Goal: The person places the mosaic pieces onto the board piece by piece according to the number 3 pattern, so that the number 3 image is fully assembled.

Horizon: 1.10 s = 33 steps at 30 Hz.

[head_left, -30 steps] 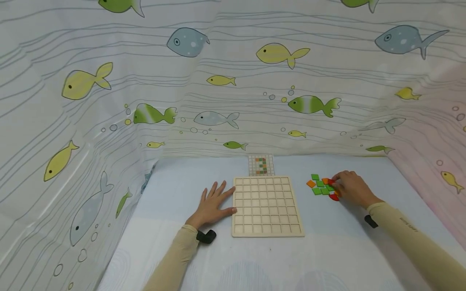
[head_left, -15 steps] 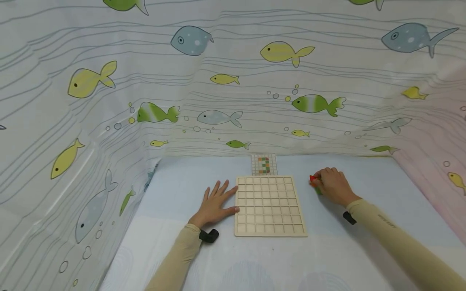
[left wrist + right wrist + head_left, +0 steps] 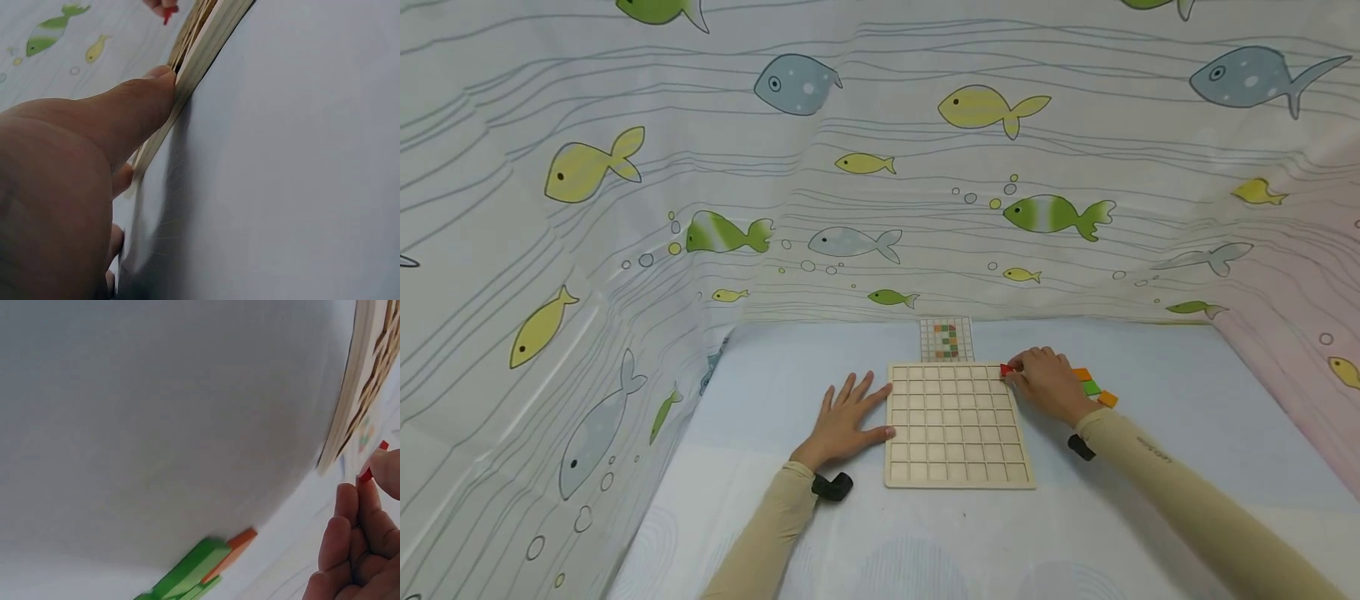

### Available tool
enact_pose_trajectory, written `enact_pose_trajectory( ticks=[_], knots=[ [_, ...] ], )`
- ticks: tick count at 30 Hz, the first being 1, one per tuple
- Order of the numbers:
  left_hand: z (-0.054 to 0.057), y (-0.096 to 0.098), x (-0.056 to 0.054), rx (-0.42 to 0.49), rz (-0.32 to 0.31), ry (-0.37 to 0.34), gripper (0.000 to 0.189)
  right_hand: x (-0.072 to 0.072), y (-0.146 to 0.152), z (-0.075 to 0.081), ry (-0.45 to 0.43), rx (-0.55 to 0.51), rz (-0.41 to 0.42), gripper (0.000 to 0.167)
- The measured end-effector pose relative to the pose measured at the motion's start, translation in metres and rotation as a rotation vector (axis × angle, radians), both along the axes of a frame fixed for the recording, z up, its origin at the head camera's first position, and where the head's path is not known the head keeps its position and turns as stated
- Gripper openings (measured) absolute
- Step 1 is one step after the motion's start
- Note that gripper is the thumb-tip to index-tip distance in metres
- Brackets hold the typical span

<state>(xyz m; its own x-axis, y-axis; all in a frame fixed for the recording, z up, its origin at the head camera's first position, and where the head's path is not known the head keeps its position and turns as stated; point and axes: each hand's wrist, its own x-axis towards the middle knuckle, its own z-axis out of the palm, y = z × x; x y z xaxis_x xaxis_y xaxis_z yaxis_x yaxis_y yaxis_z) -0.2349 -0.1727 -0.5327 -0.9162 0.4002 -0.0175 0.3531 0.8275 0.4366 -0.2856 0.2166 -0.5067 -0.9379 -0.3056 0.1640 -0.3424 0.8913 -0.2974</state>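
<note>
A pale wooden grid board (image 3: 953, 427) lies on the table, divided into square cells. Spread fingers of my left hand (image 3: 838, 427) rest along its left edge, thumb and forefinger touching the rim; in the left wrist view the thumb (image 3: 140, 103) lies against the board's side. My right hand (image 3: 1051, 383) pinches a small red tile (image 3: 1006, 370) between thumb and fingers at the board's far right corner. The right wrist view also shows that red tile (image 3: 367, 475), held above the table. Whether it touches the board I cannot tell.
Loose tiles lie to the right, partly hidden by the right hand: a green tile (image 3: 1091, 387) and orange tiles, one nearer orange tile (image 3: 1107, 399) among them. A printed pattern card (image 3: 947, 339) sits behind the board. A fish-patterned curtain (image 3: 925, 208) surrounds the table.
My right hand has moved left from the tile pile to the board's far right corner, carrying the red tile. The left hand stays at the board's edge.
</note>
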Motion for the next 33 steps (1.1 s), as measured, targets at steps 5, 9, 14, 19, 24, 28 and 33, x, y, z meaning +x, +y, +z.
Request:
enact_pose_trajectory(
  ticks=[5,9,14,19,24,28,33],
  knots=[
    [0.001,0.000,0.001,-0.007,0.003,0.001,0.077,0.000,-0.018,-0.001,-0.066,-0.030,-0.005,0.028],
    [0.000,-0.001,0.001,-0.010,0.000,0.000,0.077,-0.002,-0.028,-0.002,-0.102,-0.044,0.000,0.029],
    [-0.002,-0.001,0.000,-0.009,-0.001,0.004,0.077,-0.002,-0.036,0.000,-0.118,-0.068,0.019,0.032],
    [-0.003,-0.001,-0.001,-0.016,-0.004,0.012,0.078,-0.001,-0.044,0.002,-0.128,-0.095,0.037,0.034],
    [-0.004,-0.001,-0.001,-0.009,-0.005,0.020,0.078,-0.003,-0.050,-0.002,-0.121,-0.051,0.041,0.033],
    [-0.004,0.000,-0.001,-0.014,-0.006,0.018,0.078,-0.003,-0.053,-0.005,-0.099,-0.027,0.055,0.028],
    [-0.002,0.000,-0.001,-0.018,-0.005,0.018,0.077,-0.001,-0.055,-0.008,-0.050,-0.016,0.082,0.024]
  ],
)
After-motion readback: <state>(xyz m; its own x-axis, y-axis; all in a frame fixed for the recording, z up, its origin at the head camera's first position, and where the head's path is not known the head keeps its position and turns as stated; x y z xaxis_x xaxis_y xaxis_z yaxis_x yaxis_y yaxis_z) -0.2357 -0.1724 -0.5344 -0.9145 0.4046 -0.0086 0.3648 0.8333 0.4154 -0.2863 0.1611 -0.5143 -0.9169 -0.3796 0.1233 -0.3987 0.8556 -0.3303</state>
